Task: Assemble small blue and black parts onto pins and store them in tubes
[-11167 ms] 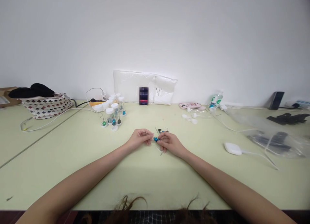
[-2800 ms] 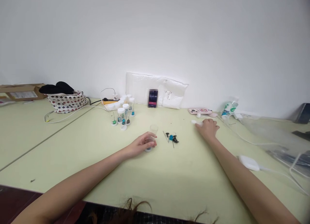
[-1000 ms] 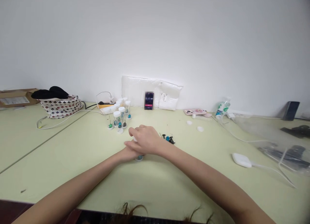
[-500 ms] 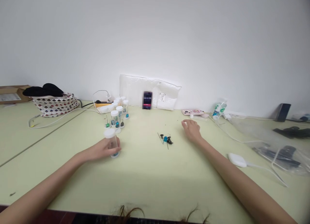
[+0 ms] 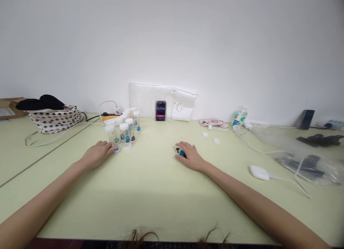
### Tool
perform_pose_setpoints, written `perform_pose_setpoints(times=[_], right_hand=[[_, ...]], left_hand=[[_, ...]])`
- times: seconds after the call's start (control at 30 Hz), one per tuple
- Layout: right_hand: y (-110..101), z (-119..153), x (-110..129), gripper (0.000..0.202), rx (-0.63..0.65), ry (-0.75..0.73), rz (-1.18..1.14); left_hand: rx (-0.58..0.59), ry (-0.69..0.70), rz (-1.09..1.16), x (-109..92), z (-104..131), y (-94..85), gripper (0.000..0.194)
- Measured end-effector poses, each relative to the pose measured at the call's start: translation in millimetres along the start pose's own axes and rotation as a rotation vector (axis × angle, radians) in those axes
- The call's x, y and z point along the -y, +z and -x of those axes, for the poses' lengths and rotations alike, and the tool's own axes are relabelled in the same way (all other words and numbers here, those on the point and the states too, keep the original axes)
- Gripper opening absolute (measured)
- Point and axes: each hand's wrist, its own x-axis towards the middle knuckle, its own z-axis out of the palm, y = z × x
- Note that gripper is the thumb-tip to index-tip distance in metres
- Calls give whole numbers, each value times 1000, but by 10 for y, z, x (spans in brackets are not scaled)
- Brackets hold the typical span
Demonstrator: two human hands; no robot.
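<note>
My left hand (image 5: 96,155) is low beside a clear tube (image 5: 115,137) with a white cap, thumb at the front of its base and the other fingers partly hidden. The tube stands upright at the near left of several similar capped tubes (image 5: 129,125) holding small blue, green and dark pieces. My right hand (image 5: 191,156) rests over a small pile on the table (image 5: 150,191), thumb and fingers apart around it. A blue piece (image 5: 182,153) and a black piece (image 5: 177,150) show in the pile; the rest is partly covered.
Two white discs (image 5: 216,141) lie beyond my right hand, near a clear tube (image 5: 219,128) on its side and a pink phone (image 5: 209,122). A dark-screened phone (image 5: 160,111) leans at the wall. A white charger (image 5: 259,172) and plastic bag (image 5: 309,166) are right; a patterned basket (image 5: 53,120) is left.
My left hand has moved the tube away and left, to the group of tubes. My right hand has come left and nearer onto the small pile, uncovering two white discs.
</note>
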Motion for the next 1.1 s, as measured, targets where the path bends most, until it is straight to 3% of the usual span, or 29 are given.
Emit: perform_pose_setpoints(times=[0.13,0.23,0.3,0.4,0.5,0.63,0.83,1.0,1.1], right_hand=[[129,-86,123,44,44,-58,19],[197,-145,227,39,23,-122,17],[217,-172,304,38,14,-180,-20],[213,-198,363,36,4,-234,-188],[194,-221,284,33,-112,-109,-415],[199,-241,60,23,-198,34,-577],[212,-223,-23,24,-123,-65,-592],[136,-182,53,20,-97,-67,-615],[83,-155,95,22,-58,-151,-542]], left_hand=[[23,-67,-156,-81,0,55,42],[118,-130,-183,-296,54,68,42],[137,-40,-107,-537,102,64,42],[101,209,115,-975,134,63,39],[89,410,337,-1364,55,110,43],[106,514,492,-1687,-187,296,51],[54,524,614,-1819,-425,564,35],[5,529,663,-1752,-402,578,34],[2,534,655,-1736,-393,584,30]])
